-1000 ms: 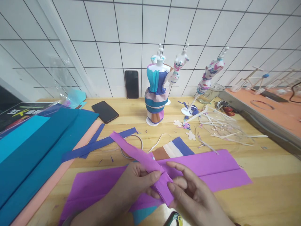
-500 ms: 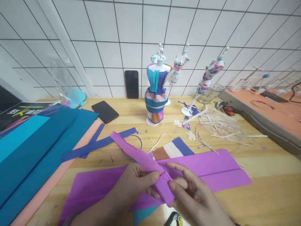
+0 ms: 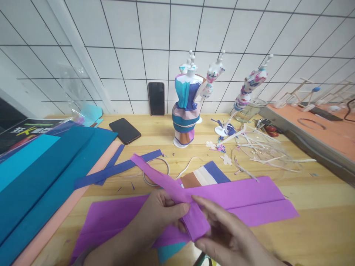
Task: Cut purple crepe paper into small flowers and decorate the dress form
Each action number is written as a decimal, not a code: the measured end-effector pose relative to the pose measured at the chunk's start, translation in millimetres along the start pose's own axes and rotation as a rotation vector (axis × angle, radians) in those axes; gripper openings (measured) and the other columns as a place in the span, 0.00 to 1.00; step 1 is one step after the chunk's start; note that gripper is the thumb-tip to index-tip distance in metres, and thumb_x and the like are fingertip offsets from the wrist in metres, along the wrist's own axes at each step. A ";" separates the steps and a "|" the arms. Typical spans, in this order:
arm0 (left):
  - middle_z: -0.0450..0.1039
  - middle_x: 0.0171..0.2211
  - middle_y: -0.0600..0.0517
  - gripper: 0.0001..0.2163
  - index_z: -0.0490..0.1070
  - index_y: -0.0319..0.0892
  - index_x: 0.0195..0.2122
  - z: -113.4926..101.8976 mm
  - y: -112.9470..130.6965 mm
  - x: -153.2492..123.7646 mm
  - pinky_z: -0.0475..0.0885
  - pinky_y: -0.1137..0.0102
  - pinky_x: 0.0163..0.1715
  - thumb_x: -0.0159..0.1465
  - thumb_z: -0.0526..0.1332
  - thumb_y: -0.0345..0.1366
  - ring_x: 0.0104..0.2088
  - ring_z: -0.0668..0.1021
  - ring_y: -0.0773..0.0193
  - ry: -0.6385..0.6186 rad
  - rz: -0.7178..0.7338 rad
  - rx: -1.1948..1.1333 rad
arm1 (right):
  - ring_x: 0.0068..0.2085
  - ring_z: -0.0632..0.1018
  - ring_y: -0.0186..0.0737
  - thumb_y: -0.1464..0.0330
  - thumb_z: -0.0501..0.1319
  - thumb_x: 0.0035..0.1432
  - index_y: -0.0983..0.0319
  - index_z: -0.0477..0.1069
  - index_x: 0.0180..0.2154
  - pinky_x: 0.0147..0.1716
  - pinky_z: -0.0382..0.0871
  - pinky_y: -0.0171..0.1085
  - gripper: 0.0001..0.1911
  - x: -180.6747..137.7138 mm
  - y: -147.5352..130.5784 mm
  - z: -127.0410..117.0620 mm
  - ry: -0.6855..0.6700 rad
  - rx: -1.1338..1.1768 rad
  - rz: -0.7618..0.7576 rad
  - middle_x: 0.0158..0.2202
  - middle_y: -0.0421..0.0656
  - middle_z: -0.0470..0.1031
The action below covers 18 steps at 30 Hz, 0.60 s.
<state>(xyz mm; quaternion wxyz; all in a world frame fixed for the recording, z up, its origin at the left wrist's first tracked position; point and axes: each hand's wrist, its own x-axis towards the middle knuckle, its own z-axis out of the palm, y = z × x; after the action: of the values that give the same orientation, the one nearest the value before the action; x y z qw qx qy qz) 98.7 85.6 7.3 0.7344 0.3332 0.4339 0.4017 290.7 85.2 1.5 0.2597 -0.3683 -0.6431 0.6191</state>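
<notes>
My left hand (image 3: 161, 214) pinches a purple crepe paper strip (image 3: 155, 175) between thumb and fingers. The strip's long end points up and to the left; its near end is folded over in layers. My right hand (image 3: 227, 225) is curled around that folded end, index finger along its upper right side and thumb by its lower corner. Some of the right fingers are hidden behind the paper. Beneath both hands lies a wide purple crepe paper sheet (image 3: 260, 199) with a crease along it. Scissors (image 3: 203, 258) show partly under my right hand.
A small dress form (image 3: 183, 107) in coloured paper stands at the back, near other painted forms (image 3: 251, 83). Two phones (image 3: 156, 99) are behind. Teal paper (image 3: 41, 177) covers the left, blue strips (image 3: 119, 168) beside it. Thin white strips (image 3: 260, 147) lie tangled right.
My right thumb has moved off the strip's face down to its lower corner. The folded end looks broader and has shifted slightly right. My left hand keeps its pinch.
</notes>
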 end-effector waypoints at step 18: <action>0.69 0.23 0.54 0.08 0.77 0.38 0.27 -0.2 7.2 -4.6 0.64 0.74 0.29 0.55 0.65 0.38 0.26 0.70 0.68 -0.232 -0.060 0.073 | 0.36 0.77 0.40 0.78 0.58 0.60 0.51 0.72 0.44 0.34 0.70 0.36 0.16 9.1 -8.8 -10.3 -0.036 -0.226 -0.372 0.36 0.42 0.74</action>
<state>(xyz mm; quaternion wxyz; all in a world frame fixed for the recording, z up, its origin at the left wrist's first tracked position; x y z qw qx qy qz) 95.0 84.9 14.9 0.7785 0.3911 0.3702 0.3223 292.2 99.0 10.1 0.3148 -0.2588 -0.7699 0.4911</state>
